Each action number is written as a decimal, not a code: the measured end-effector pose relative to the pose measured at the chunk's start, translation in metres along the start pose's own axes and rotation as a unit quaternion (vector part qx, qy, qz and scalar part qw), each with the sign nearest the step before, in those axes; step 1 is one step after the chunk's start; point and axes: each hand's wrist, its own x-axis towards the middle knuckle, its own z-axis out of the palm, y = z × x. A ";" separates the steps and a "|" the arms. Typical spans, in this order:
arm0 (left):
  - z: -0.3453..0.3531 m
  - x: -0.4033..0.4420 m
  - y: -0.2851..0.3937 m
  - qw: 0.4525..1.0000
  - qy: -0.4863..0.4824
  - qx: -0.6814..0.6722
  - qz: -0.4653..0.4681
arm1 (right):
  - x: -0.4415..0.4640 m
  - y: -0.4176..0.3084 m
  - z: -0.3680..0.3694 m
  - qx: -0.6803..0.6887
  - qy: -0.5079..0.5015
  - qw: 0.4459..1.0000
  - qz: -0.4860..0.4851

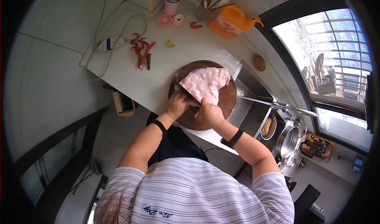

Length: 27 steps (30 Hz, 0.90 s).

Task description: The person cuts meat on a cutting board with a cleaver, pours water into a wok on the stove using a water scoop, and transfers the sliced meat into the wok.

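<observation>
A large pale pink piece of meat (206, 81) lies on a round brown chopping board (227, 101). A dark knife blade (187, 92) crosses the meat's lower left part at a slant. My right hand (211, 112) is closed around the knife at its near end, where the handle is hidden by the fingers. On the other side of the blade, my left hand (177, 104) presses bent fingers on the meat's near left edge. Its fingertips are close to the blade and partly hidden.
Red chillies (139, 50) and a white-blue object with a cord (111, 43) lie at left. Behind stand a pink flask (171, 4), utensils (206, 0) and an orange jug (229, 22). A sink (251, 90), a faucet (293, 108) and metal bowls (287, 141) are at right.
</observation>
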 end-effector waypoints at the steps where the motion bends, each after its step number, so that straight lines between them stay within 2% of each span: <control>1: 0.001 0.000 -0.001 1.000 0.003 -0.013 0.011 | 0.007 -0.003 0.000 0.009 0.008 1.000 -0.015; 5: 0.005 -0.001 -0.005 1.000 0.000 -0.012 0.013 | 0.048 -0.026 -0.005 0.017 0.031 0.998 -0.043; 7: 0.005 0.001 -0.001 0.997 -0.068 -0.015 -0.038 | 0.068 -0.043 -0.006 0.025 0.050 0.997 -0.052; 8: 0.004 0.003 0.004 0.997 -0.068 -0.015 -0.036 | 0.077 -0.054 -0.007 0.033 0.058 0.996 -0.064; 10: -0.002 0.012 0.010 0.978 0.016 -0.151 -0.143 | 0.080 -0.053 -0.012 0.042 0.081 0.993 -0.074; 11: -0.014 0.017 0.013 0.986 -0.063 -0.096 -0.121 | 0.078 -0.042 -0.010 0.040 0.069 0.993 -0.083; 12: -0.010 0.009 0.008 0.987 -0.065 -0.095 -0.115 | 0.069 -0.031 -0.010 0.039 0.051 0.994 -0.092; 14: 0.003 -0.005 -0.003 0.996 0.001 -0.039 0.077 | 0.040 0.002 -0.013 0.043 0.028 0.998 -0.043; 17: 0.012 -0.001 0.019 0.995 -0.035 -0.047 0.083 | 0.014 0.037 0.000 0.067 0.080 0.993 0.047; 18: 0.013 0.001 0.025 0.993 -0.062 -0.049 0.086 | 0.014 0.041 0.004 0.066 0.080 0.993 0.048; 20: 0.012 0.002 0.033 0.993 -0.078 -0.056 0.072 | 0.015 0.043 0.012 0.115 0.197 0.969 0.099; 23: -0.013 0.015 0.044 0.992 -0.098 -0.006 0.083 | 0.015 0.039 0.013 0.142 0.221 0.960 0.097; 25: -0.036 0.021 0.058 0.998 -0.021 -0.051 0.025 | 0.011 0.032 0.005 0.157 0.231 0.956 0.091; 26: -0.032 0.025 0.056 0.998 -0.025 -0.050 0.026 | 0.004 0.026 -0.005 0.156 0.218 0.960 0.086; 27: -0.024 0.030 0.054 0.995 0.043 -0.005 -0.088 | -0.003 0.023 -0.007 0.154 0.201 0.964 0.084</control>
